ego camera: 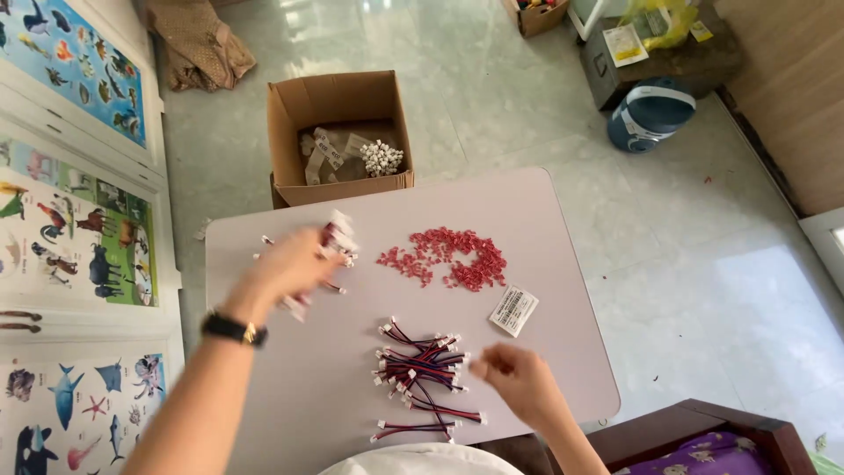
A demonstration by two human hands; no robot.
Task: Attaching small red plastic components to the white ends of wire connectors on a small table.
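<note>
Wires (422, 369), short red-and-black leads with white plugs, lay heaped on the table (563, 352) at its near edge; they looked light and floppy (easily tangled), best pinched at a plug; the right hand (519, 376) pinched one end; the left hand (294, 264), blurred, clutched a bundle (338, 239); red bits (448, 257) lay beyond.

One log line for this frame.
left hand: holding wires, blurred | right hand: at wire pile | red pieces: on table
</note>
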